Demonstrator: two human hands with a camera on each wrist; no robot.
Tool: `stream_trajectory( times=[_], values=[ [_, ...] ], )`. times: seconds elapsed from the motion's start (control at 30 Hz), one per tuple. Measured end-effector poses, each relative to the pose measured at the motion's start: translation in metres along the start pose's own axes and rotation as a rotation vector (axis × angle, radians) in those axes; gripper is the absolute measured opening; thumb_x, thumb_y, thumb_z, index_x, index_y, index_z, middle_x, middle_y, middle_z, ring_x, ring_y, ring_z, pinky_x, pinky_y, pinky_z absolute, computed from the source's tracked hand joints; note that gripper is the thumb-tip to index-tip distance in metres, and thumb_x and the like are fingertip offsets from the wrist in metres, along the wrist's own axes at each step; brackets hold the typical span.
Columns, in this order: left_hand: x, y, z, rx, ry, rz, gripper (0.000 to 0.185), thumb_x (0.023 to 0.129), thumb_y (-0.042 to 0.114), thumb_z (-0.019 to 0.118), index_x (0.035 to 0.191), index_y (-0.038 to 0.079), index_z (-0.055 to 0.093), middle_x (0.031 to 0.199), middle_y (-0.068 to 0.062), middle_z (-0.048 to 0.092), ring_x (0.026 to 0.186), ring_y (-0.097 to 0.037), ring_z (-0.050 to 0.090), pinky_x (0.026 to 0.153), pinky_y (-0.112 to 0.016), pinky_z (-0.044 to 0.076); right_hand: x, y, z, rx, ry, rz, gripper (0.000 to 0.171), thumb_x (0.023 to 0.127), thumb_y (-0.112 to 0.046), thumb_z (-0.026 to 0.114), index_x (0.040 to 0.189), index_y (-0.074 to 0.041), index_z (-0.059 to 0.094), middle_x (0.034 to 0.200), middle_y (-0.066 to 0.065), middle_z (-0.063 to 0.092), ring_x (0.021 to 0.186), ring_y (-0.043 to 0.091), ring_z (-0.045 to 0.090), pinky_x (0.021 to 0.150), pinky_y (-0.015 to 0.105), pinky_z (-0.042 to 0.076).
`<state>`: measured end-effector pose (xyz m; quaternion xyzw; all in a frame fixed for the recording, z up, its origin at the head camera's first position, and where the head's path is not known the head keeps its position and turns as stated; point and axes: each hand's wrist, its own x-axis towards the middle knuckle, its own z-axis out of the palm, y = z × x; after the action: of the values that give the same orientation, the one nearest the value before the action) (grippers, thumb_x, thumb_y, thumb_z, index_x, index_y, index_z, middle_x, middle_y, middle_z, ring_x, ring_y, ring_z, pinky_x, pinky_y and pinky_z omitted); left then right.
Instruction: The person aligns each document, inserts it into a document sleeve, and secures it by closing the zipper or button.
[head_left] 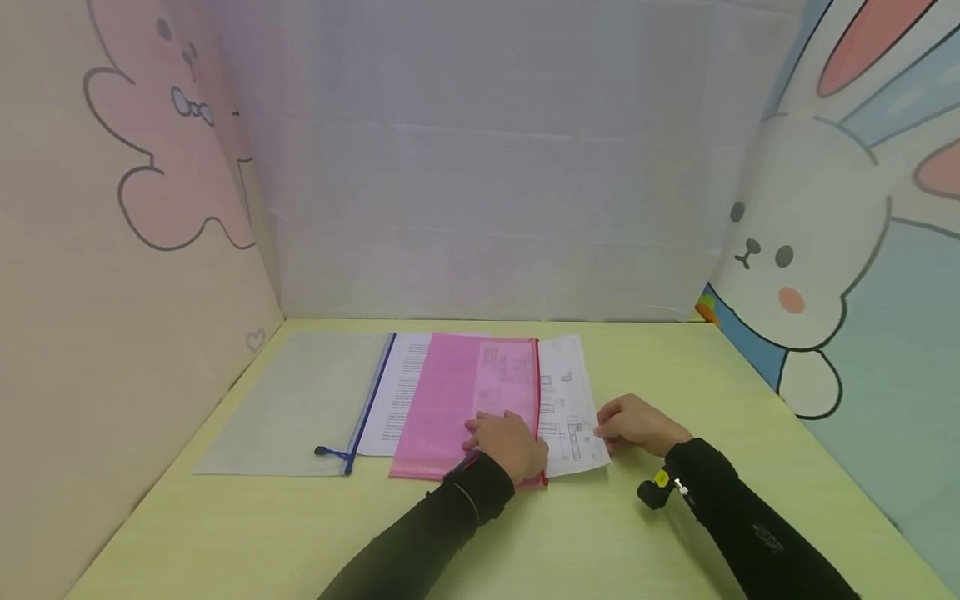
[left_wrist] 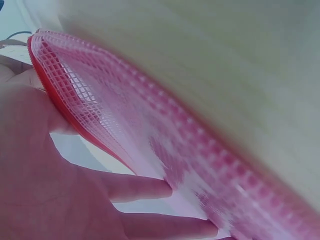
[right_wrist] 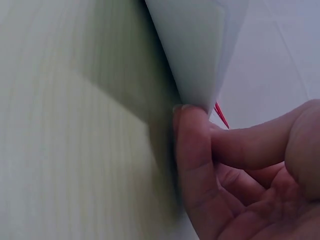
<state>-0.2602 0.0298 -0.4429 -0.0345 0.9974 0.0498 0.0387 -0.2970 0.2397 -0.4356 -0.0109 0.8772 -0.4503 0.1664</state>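
My left hand (head_left: 506,446) rests on the near right part of the pink mesh zip pouch with a red zipper edge (head_left: 465,400). My fingers (left_wrist: 150,187) lie fairly straight against the mesh, pressing rather than curling round it. The pouch lies flat on the pale green wood-grain tabletop (head_left: 525,542), about midway between its left and right edges and closer to the back edge than to the near one.

My right hand (head_left: 637,425) is at the right edge of the white printed sheet of paper with line drawings (head_left: 570,408), which sticks out from the pouch's red zipper side. In the right wrist view my thumb and a finger (right_wrist: 192,150) pinch the lifted edge of that sheet. The two hands are near each other but apart, with the exposed paper between them.

To the left, partly under the pink pouch, lies another white page of printed text (head_left: 401,392). A translucent grey-white mesh pouch with a blue zipper (head_left: 300,408) lies beside it, towards the tabletop's left edge, with its blue pull (head_left: 324,452) at the near end.
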Motion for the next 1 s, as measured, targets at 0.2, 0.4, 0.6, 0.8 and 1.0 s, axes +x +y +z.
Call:
stream_trajectory(
  times=[0.2,0.4,0.6,0.8,1.0],
  values=[
    [-0.001,0.001,-0.002,0.023,0.007,0.005,0.073,0.095,0.059,0.053,0.148,0.01,0.053,0.14,-0.036,0.051,0.127,-0.054,0.05,0.086,-0.063,0.053,-0.002,-0.004,0.0,-0.037,0.018,-0.006,0.019,0.093,0.0,0.068,0.109,0.011,0.064,0.091,0.012,0.065,0.072,0.021,0.061,0.066,0.03,0.053],
    [-0.002,0.001,-0.004,0.018,-0.012,0.004,0.073,0.095,0.059,0.053,0.149,0.01,0.052,0.142,-0.036,0.05,0.128,-0.054,0.049,0.087,-0.062,0.054,-0.001,-0.011,0.01,-0.055,0.04,0.006,0.018,0.093,-0.002,0.069,0.107,0.009,0.066,0.089,0.01,0.064,0.069,0.019,0.061,0.065,0.029,0.053],
    [0.001,0.001,-0.001,-0.004,-0.031,0.015,0.075,0.094,0.059,0.053,0.149,0.008,0.051,0.143,-0.037,0.048,0.129,-0.055,0.048,0.088,-0.064,0.052,0.002,-0.014,0.015,-0.032,0.035,0.011,0.019,0.093,-0.002,0.069,0.108,0.01,0.065,0.089,0.011,0.065,0.069,0.018,0.062,0.065,0.029,0.054],
    [0.005,-0.001,0.003,-0.029,-0.028,0.01,0.075,0.094,0.06,0.054,0.148,0.008,0.053,0.144,-0.037,0.047,0.128,-0.057,0.047,0.085,-0.065,0.052,0.003,-0.011,0.013,0.065,-0.002,0.041,0.028,0.095,-0.007,0.069,0.114,0.012,0.063,0.091,0.012,0.068,0.071,0.019,0.064,0.069,0.031,0.059],
    [0.005,-0.001,0.001,-0.042,-0.026,0.018,0.074,0.093,0.058,0.055,0.147,0.007,0.053,0.143,-0.038,0.046,0.128,-0.057,0.047,0.084,-0.065,0.053,0.003,-0.011,0.012,0.09,0.001,0.047,0.032,0.097,-0.009,0.069,0.118,0.014,0.061,0.092,0.013,0.068,0.07,0.019,0.065,0.069,0.031,0.059]
  ],
)
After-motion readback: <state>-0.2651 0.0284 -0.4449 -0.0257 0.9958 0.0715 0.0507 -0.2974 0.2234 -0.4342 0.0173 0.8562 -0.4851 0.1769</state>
